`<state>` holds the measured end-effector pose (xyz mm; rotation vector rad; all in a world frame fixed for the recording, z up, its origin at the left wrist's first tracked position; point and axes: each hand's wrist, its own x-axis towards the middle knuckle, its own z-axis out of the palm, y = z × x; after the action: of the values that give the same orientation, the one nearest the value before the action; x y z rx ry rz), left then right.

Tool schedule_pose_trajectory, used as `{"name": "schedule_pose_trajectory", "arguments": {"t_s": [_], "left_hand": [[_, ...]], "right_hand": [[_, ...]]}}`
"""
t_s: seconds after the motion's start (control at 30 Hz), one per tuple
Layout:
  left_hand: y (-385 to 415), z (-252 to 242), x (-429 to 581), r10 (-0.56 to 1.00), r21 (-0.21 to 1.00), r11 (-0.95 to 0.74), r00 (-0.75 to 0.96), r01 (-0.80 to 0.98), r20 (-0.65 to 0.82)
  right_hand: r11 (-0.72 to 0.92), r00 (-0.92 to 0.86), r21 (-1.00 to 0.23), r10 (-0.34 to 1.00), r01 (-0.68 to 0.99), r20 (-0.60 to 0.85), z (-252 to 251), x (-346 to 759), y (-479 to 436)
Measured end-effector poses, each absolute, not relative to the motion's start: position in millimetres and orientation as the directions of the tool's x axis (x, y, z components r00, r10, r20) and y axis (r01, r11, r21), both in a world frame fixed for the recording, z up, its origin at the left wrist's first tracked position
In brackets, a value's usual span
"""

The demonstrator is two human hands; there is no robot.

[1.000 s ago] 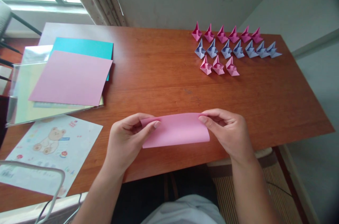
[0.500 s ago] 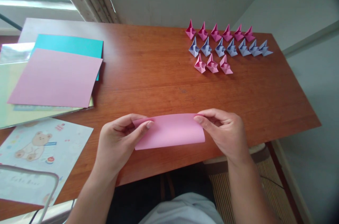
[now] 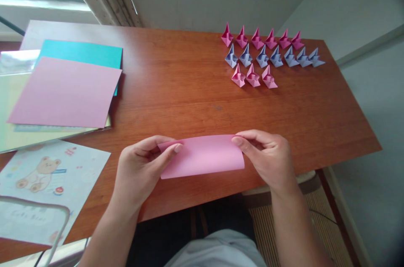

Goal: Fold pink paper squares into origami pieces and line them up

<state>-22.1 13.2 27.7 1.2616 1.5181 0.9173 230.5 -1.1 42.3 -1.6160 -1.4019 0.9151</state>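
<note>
A pink sheet of paper point(image 3: 203, 156), bent over on itself, lies near the front edge of the wooden table point(image 3: 189, 86). My left hand point(image 3: 142, 168) pinches its upper left corner between thumb and fingers. My right hand point(image 3: 268, 157) pinches the upper right corner the same way. Both hands are closed on the paper. The far edges of the sheet meet under my fingertips.
Folded paper figures point(image 3: 268, 54) stand in three rows at the back right: pink, blue, pink. On the left lie a pink sheet point(image 3: 66, 92) over a teal sheet point(image 3: 82, 50) and a clear folder. A bear-printed sheet point(image 3: 47, 178) sits front left.
The view shifted a little to the right a second ago. My hands and the pink paper have hardly moved since.
</note>
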Motion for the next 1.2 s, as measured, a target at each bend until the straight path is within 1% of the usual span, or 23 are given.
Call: {"name": "schedule_pose_trajectory", "arguments": {"t_s": [0.77,1.2], "left_hand": [[12.7,29.1,-20.8,0.979,0.936,0.201,-0.031,0.29,-0.2],[12.3,31.3,-17.8,0.971,0.944,0.236,-0.031,0.229,-0.236]], "right_hand": [[-0.071,0.131,-0.893,0.991,0.445,-0.014,41.0,231.0,-0.9],[-0.081,0.158,-0.875,0.987,0.477,-0.005,37.9,238.9,-3.4]]}}
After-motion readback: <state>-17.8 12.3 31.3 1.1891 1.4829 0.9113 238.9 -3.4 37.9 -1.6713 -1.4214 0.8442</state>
